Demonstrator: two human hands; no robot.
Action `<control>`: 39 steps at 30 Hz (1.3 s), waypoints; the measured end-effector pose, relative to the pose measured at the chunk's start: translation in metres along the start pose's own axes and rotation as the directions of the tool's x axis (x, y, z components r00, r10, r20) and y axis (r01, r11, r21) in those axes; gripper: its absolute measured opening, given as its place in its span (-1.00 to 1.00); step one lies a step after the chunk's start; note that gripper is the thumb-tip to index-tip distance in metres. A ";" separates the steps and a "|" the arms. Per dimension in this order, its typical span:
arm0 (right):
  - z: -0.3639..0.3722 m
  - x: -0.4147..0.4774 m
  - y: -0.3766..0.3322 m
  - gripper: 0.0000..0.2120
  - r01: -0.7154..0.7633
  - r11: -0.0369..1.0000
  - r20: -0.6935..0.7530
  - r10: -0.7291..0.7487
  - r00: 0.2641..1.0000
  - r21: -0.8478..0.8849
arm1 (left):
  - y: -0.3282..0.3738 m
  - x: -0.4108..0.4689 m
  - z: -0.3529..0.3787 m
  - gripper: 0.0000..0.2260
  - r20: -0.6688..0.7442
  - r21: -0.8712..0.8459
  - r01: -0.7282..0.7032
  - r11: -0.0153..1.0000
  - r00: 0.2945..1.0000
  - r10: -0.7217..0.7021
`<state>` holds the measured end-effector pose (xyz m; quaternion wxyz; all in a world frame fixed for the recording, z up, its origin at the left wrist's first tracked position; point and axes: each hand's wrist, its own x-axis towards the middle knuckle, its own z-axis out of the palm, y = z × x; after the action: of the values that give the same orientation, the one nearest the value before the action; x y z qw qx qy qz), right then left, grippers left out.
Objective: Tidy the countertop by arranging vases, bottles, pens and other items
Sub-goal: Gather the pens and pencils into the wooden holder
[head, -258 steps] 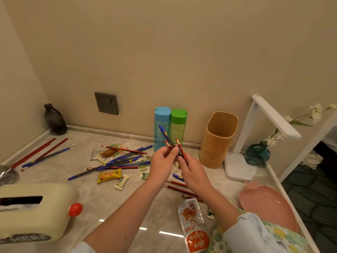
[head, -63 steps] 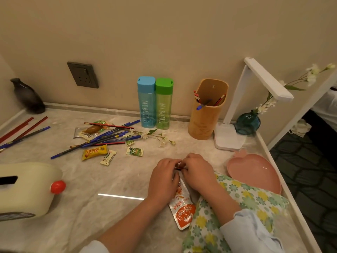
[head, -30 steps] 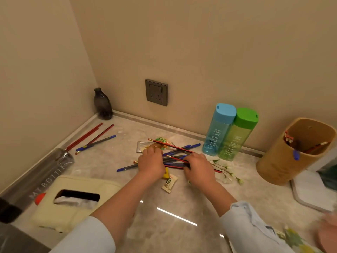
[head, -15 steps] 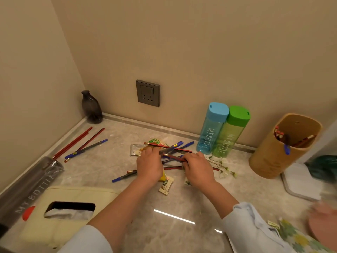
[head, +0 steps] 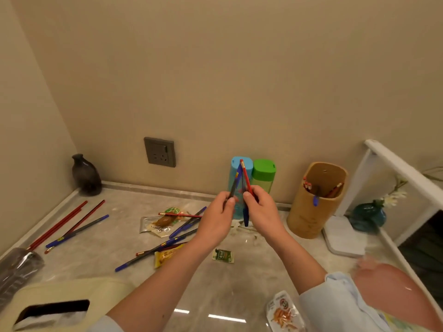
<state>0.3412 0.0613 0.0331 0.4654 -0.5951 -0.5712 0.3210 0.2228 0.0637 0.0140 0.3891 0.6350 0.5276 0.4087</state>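
Observation:
My left hand [head: 217, 218] and my right hand [head: 262, 212] hold a small upright bundle of pens and pencils [head: 242, 180] above the countertop, in front of the blue bottle [head: 233, 171] and the green bottle [head: 263, 173]. The left hand pinches a blue pen, the right grips a red pencil and a blue pen. Several more pens and pencils [head: 172, 240] lie scattered below my left arm. Another group of pens [head: 69, 226] lies by the left wall. The wooden pen holder [head: 311, 207] at right holds a few pencils.
A dark vase [head: 86, 176] stands in the back-left corner, a teal vase with flowers [head: 368, 215] beside the white desk lamp [head: 345, 236]. Snack packets [head: 160, 222] lie among the pens. A tissue box [head: 60, 305], a dark bottle [head: 16, 269] and a pink plate [head: 393, 291] sit near the front.
Both hands rose from the pile on the countertop, lifting a few pens and pencils, and now hold them upright in front of the bottles.

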 end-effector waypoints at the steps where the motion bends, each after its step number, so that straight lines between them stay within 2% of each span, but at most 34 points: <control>1: -0.011 0.002 -0.003 -0.83 0.012 1.000 -0.017 -0.012 1.000 0.011 | 0.008 0.003 0.008 -0.87 0.018 -0.013 -0.031 0.999 0.999 0.031; 9: -0.106 0.016 -0.021 -0.82 0.092 0.996 -0.186 -0.089 0.978 0.008 | 0.082 0.032 0.067 -0.88 0.041 -0.072 -0.207 0.976 0.977 0.211; 17: -0.169 0.043 -0.017 -0.78 0.134 0.989 -0.293 -0.110 0.950 0.064 | 0.128 0.071 0.110 -0.87 0.002 0.067 -0.342 0.937 0.939 0.343; 23: -0.176 0.055 0.016 -0.81 0.064 0.989 -0.267 -0.026 0.963 0.132 | 0.116 0.090 0.136 -0.83 0.038 0.259 -0.344 0.903 0.937 0.346; 29: -0.166 0.056 0.048 -0.81 0.000 0.977 -0.220 0.049 0.974 0.214 | 0.090 0.097 0.145 -0.82 0.078 0.512 -0.369 0.776 0.919 0.385; 33: -0.165 0.054 0.053 -0.74 -0.026 0.974 -0.205 0.073 0.976 0.225 | 0.081 0.102 0.145 -0.72 0.056 0.527 -0.331 0.783 0.933 0.357; 36: -0.165 0.053 0.051 -0.66 -0.032 0.979 -0.192 0.071 0.979 0.201 | 0.081 0.098 0.143 -0.70 0.117 0.504 -0.369 0.781 0.925 0.362; 39: -0.166 0.047 0.052 -0.62 -0.044 0.986 -0.202 0.077 0.976 0.161 | 0.080 0.091 0.142 -0.72 0.114 0.448 -0.363 0.817 0.929 0.351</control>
<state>0.5197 0.0808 0.0525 0.5572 -0.6043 -0.4745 0.3148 0.3928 0.1333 0.0465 0.1502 0.8020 0.4758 0.3284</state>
